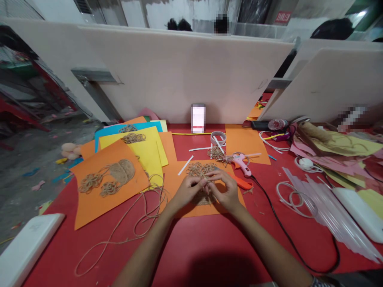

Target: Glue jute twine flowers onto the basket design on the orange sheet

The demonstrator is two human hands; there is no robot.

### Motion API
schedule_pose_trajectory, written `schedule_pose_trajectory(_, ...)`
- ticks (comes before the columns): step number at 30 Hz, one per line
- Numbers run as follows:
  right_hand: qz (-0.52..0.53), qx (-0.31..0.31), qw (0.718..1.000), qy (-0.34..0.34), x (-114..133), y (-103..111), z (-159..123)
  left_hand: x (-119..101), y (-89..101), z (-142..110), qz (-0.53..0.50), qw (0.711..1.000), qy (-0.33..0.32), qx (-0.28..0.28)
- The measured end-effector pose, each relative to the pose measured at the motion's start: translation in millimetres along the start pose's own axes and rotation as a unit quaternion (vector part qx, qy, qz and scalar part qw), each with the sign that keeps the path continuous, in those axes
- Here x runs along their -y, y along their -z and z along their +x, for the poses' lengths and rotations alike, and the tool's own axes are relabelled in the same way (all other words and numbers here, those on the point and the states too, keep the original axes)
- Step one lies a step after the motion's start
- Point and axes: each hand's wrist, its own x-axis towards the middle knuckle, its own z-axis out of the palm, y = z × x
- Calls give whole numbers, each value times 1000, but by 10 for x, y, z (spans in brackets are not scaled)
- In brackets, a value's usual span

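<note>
My left hand (190, 192) and my right hand (224, 189) meet above an orange sheet (176, 207). Thumbs and forefingers of both hands are pinched together on a small bit of jute twine, largely hidden by the fingers. Just beyond them a looped twine flower (196, 168) lies on the sheet. Under my hands a coiled twine shape shows in part. To the left, another orange sheet (112, 209) bears twine flowers (91, 182) and a round coiled twine piece (122, 171). Loose twine (112, 235) trails across the red table beside my left forearm.
A pink glue gun (241, 162) lies right of my hands, its black cord (279, 223) curving to the front. A tape roll (218, 138) and a phone (198, 118) stand behind. Clear glue sticks (338, 211) and white boxes (38, 239) flank the table. A white partition (179, 75) rises behind.
</note>
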Motion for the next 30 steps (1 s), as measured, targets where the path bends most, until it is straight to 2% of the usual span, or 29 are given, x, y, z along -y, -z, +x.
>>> schedule_pose_trajectory(4, 19, 13, 1000, 3, -6, 5, -7, -9, -2, -22, -66, 997, 22, 33)
schedule_pose_trajectory(9, 39, 49, 998, -27, 2, 20, 4, 26, 25, -11, -82, 994, 31, 57)
schedule_pose_trajectory(12, 43, 51, 997, -40, -10, 10, 3, 47, 52, 2, -51, 997, 23, 51)
schedule_pose_trajectory(19, -8, -9, 997, -77, 21, -36, -17, 6, 54, 10, 95, 995, -18, -5)
schedule_pose_trajectory(22, -21, -24, 993, -116, 28, -45, -19, -21, 17, 6, 206, 975, -69, -47)
schedule_pose_trajectory(25, -7, -31, 986, -161, 20, -62, -15, -10, -18, -7, 308, 939, -122, -86)
schedule_pose_trajectory(30, 25, -43, 977, -205, 21, -102, -18, 101, -49, -27, 401, 890, -168, -134)
